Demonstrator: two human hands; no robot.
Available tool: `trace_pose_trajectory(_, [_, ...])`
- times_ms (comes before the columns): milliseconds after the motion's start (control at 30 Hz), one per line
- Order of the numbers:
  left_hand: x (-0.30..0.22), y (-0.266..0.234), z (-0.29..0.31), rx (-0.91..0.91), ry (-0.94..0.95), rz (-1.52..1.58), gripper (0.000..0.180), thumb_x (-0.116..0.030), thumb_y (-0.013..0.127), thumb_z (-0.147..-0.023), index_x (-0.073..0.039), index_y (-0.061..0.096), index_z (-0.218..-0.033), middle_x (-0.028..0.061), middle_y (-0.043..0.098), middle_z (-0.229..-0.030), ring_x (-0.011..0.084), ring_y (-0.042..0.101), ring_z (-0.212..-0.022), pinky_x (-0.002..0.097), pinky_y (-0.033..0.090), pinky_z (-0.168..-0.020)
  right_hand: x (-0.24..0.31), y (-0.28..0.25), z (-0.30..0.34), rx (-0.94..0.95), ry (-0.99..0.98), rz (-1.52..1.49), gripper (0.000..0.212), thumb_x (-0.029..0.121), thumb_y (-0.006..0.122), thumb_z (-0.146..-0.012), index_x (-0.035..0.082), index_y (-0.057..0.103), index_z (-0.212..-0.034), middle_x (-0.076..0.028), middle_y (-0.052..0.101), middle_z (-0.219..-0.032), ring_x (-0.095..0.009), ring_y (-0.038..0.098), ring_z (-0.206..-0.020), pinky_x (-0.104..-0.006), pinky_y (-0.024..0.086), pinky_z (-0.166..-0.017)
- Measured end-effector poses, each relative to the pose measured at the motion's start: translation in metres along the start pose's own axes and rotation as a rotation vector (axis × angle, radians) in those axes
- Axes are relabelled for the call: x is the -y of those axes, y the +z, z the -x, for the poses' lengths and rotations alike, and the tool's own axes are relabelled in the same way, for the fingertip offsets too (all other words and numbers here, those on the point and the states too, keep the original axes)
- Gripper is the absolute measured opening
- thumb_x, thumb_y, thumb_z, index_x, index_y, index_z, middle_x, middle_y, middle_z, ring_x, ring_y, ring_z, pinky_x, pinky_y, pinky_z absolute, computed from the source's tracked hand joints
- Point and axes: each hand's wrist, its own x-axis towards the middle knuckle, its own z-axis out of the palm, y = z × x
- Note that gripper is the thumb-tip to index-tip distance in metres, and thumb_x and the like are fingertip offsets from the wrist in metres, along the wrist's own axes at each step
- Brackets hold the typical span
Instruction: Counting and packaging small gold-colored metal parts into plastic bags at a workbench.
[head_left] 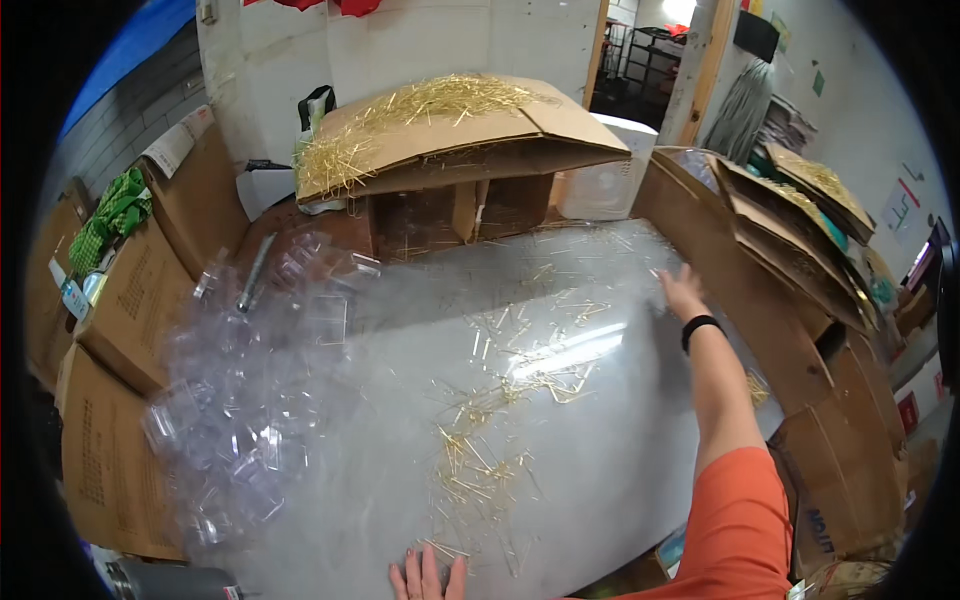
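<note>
Thin gold-coloured metal pins or wire pieces (475, 465) lie scattered in a loose band over the shiny grey tabletop (370, 460). My left hand (428, 578) rests at the near edge, fingers stretched out and apart, just below the band; only its fingers and part of its back show. Far to the right, my right hand (682, 292) reaches out over the table close to its right border, fingers spread, with nothing visible in it. A black band circles that wrist. Clear plastic boxes (245, 400) are heaped on the left of the table.
A cardboard sheet (420, 130) bearing a pile of gold pieces sits on a divided shelf at the back. Folded cardboard (790, 235) and a cardboard wall (720, 240) border the right. Cardboard boxes (130, 310) line the left. A white plastic jug (605, 180) stands behind.
</note>
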Motion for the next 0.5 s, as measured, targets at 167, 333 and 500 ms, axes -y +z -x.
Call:
trace_pose_trajectory(167, [0.007,0.013,0.012,-0.008,-0.032,0.01,0.063,-0.035,0.058,-0.094,-0.009,0.049,-0.151,0.0302,0.032,-0.161,0.0487,0.029,-0.15,0.0703,0.019,-0.12,-0.004,0.008,-0.026,0.14,0.159,0.065,0.094,0.078,0.041,-0.094,0.024,0.015,-0.167,-0.016,0.009,-0.173,-0.045,0.007,-0.158,-0.0654,0.012,-0.124])
trace_pose_trajectory(333, [0.021,0.02,0.017,0.092,0.058,-0.224,0.06,-0.035,0.053,-0.096,-0.009,0.05,-0.151,0.0281,0.033,-0.161,0.0464,0.028,-0.152,0.0716,0.018,-0.119,0.064,0.019,-0.013,0.185,-0.034,0.194,0.094,0.08,0.04,-0.092,0.026,0.022,-0.166,-0.013,0.013,-0.173,-0.044,0.007,-0.159,-0.0712,0.007,-0.121])
trace_pose_trajectory(500, [0.026,0.025,0.022,0.072,0.097,-0.346,0.064,-0.037,0.053,-0.095,-0.009,0.047,-0.153,0.0275,0.034,-0.161,0.0456,0.027,-0.152,0.072,0.018,-0.119,0.145,0.04,0.04,0.2,-0.385,0.281,0.085,0.077,0.04,-0.095,0.028,0.03,-0.163,-0.012,0.017,-0.173,-0.042,0.011,-0.159,-0.0748,0.007,-0.119])
